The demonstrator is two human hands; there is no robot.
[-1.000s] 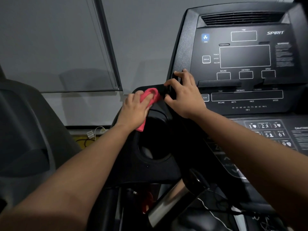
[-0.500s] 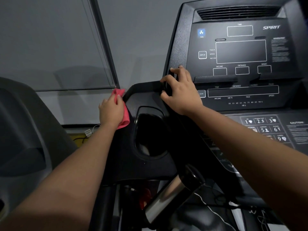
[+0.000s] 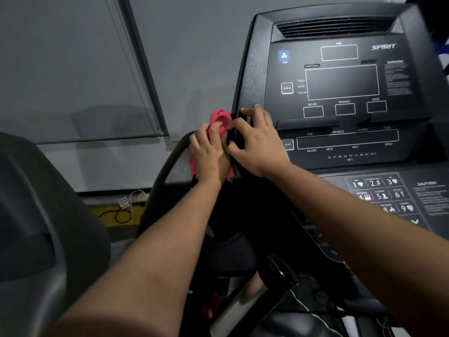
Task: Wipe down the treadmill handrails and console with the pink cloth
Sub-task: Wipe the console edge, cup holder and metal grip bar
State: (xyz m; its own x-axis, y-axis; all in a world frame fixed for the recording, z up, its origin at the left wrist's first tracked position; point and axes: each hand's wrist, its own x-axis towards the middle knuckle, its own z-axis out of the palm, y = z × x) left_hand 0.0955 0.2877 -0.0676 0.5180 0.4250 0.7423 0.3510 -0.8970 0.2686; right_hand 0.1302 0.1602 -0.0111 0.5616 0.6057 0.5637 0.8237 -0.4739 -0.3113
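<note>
Clutches the pink cloth (image 3: pixel 220 117) in the left hand (image 3: pixel 210 152), fingers curled round it, at the left edge of the console (image 3: pixel 340 81), above the handrail (image 3: pixel 163 173). Hooks the right hand (image 3: pixel 257 144) on that edge, fingers bent and slightly spread, just beside the cloth.

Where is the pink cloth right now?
In the head view, the pink cloth is left of centre, gripped by the left hand at the left edge of the console, beside the right hand.
</note>
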